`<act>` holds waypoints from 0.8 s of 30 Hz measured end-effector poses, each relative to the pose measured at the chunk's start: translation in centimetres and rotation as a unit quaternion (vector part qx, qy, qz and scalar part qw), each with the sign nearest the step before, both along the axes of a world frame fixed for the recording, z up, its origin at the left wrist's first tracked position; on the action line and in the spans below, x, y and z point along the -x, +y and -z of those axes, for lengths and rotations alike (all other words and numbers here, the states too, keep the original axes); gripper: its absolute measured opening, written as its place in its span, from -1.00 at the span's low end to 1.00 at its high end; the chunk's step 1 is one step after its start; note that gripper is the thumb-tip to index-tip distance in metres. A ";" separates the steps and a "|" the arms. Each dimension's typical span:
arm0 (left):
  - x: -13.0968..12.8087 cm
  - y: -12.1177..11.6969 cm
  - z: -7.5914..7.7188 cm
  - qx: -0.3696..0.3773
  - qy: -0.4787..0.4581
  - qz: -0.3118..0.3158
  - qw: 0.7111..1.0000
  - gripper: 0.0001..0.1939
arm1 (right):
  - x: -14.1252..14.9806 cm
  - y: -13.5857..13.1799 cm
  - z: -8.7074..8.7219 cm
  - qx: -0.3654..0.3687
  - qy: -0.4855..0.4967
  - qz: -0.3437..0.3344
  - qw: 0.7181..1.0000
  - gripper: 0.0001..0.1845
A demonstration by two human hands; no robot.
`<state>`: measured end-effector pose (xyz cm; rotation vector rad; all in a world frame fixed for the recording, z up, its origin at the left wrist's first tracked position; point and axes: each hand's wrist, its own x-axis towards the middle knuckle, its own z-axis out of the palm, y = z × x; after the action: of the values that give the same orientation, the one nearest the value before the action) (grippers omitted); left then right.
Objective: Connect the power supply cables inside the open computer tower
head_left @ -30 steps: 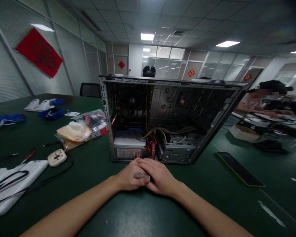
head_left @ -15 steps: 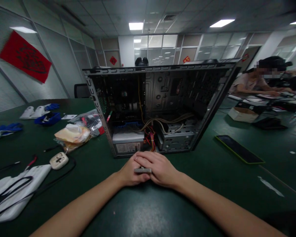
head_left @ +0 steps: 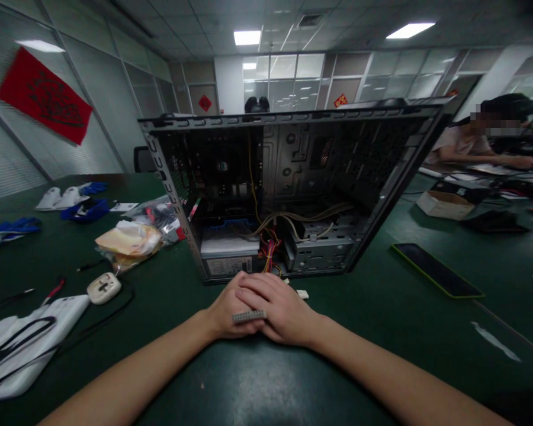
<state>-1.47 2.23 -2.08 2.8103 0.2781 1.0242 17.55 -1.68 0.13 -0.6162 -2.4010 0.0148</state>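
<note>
In front of the open computer case [head_left: 299, 160], both hands are pressed together around a grey multi-pin power connector [head_left: 249, 316], its pin face turned toward me. My left hand [head_left: 224, 310] is closed on it from the left. My right hand [head_left: 286, 307] lies over the left fingers and grips the connector too. Just behind the right hand a small white connector [head_left: 302, 294] rests on the table. Coloured wires [head_left: 270, 254] hang inside the case beside the power supply [head_left: 228, 265]. The fingertips of both hands are partly hidden.
Left on the green table lie a power strip [head_left: 103, 288], a white device with black cables [head_left: 53, 343], plastic bags [head_left: 131, 239] and a blue tray [head_left: 85, 210]. Rightward are a black, green-edged mat [head_left: 435, 269] and a cardboard box [head_left: 444, 204]. A person [head_left: 466, 142] sits behind.
The hands have shifted slightly left and toward me, and the grey connector has tilted a little. White connectors now show behind my right hand. The view has also shifted slightly.
</note>
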 end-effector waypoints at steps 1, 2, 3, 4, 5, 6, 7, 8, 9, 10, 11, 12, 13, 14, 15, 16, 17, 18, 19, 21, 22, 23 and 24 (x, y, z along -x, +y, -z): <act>0.0 0.0 0.0 -0.008 -0.003 0.002 1.000 -0.53 | 0.0 0.0 0.1 0.005 -0.001 -0.002 1.000 -0.40; 0.0 -0.1 -0.1 -0.010 -0.004 0.006 1.000 -0.49 | 0.0 0.0 0.1 0.009 -0.004 -0.004 1.000 -0.39; -0.1 -0.2 -0.1 -0.009 0.000 0.008 1.000 -0.45 | -0.1 0.0 0.1 0.015 -0.007 -0.007 1.000 -0.39; -0.2 -0.2 -0.1 -0.006 0.009 0.008 1.000 -0.40 | -0.1 0.0 0.0 0.022 -0.009 -0.011 1.000 -0.39; -0.3 -0.3 -0.2 -0.002 0.022 0.004 1.000 -0.35 | -0.2 0.1 -0.1 0.027 -0.011 -0.016 0.999 -0.40; -0.3 -0.3 -0.2 0.001 0.036 0.002 0.999 -0.32 | -0.3 0.1 -0.2 0.029 -0.010 -0.023 0.999 -0.41; -0.4 -0.3 -0.2 0.003 0.050 0.003 0.999 -0.31 | -0.4 0.2 -0.3 0.028 -0.009 -0.032 0.999 -0.42; -0.4 -0.3 -0.2 0.004 0.061 0.006 0.998 -0.32 | -0.4 0.2 -0.4 0.026 -0.007 -0.042 0.999 -0.44; -0.4 -0.3 -0.3 0.005 0.066 0.011 0.998 -0.35 | -0.4 0.2 -0.4 0.025 -0.002 -0.052 0.998 -0.47; -0.5 -0.3 -0.5 0.004 0.057 0.020 0.998 -0.39 | -0.4 0.2 -0.5 0.030 0.013 -0.062 0.998 -0.50; -0.6 -0.4 -0.7 0.005 0.032 0.028 0.999 -0.43 | -0.3 0.0 -0.5 0.045 0.043 -0.065 0.996 -0.52; -0.7 -0.5 -0.9 0.010 -0.005 0.029 1.000 -0.49 | -0.1 -0.2 -0.5 0.070 0.091 -0.060 0.992 -0.55; -0.8 -0.8 -1.2 0.021 -0.052 0.017 0.998 -0.57 | 0.0 -0.4 -0.5 0.102 0.150 -0.049 0.982 -0.56; -0.9 -1.0 -1.4 0.034 -0.097 -0.001 0.995 -0.64 | 0.1 -0.6 -0.5 0.137 0.209 -0.038 0.968 -0.55; -1.0 -1.3 -1.6 0.045 -0.134 -0.021 0.990 -0.69 | 0.2 -0.9 -0.5 0.167 0.254 -0.030 0.952 -0.53; -1.1 -1.7 -1.7 0.052 -0.157 -0.039 0.985 -0.73 | 0.3 -1.0 -0.5 0.190 0.279 -0.029 0.941 -0.50; -1.2 -2.0 -1.9 0.055 -0.172 -0.051 0.982 -0.75 | 0.3 -1.2 -0.6 0.206 0.285 -0.033 0.935 -0.47; -1.3 -2.2 -2.0 0.057 -0.183 -0.054 0.980 -0.76 | 0.3 -1.2 -0.7 0.219 0.280 -0.039 0.934 -0.45; -1.5 -2.4 -2.0 0.061 -0.190 -0.054 0.978 -0.76 | 0.3 -1.2 -0.7 0.232 0.273 -0.041 0.933 -0.43; -1.7 -2.5 -2.1 0.087 -0.207 -0.068 0.972 -0.74 | 0.3 -1.1 -0.9 0.267 0.277 -0.028 0.923 -0.43; -1.9 -2.4 -2.2 0.110 -0.216 -0.084 0.967 -0.73 | 0.3 -0.9 -1.0 0.287 0.291 -0.019 0.912 -0.44; -2.0 -2.2 -2.1 0.141 -0.231 -0.104 0.957 -0.72 | 0.3 -0.7 -1.0 0.308 0.311 -0.012 0.899 -0.45; -2.0 -1.9 -2.1 0.182 -0.254 -0.127 0.941 -0.70 | 0.3 -0.5 -1.0 0.329 0.333 -0.008 0.884 -0.45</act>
<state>0.54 0.31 0.06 2.1303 0.6921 1.5235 17.25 -2.18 1.16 -0.7334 -1.6846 0.9303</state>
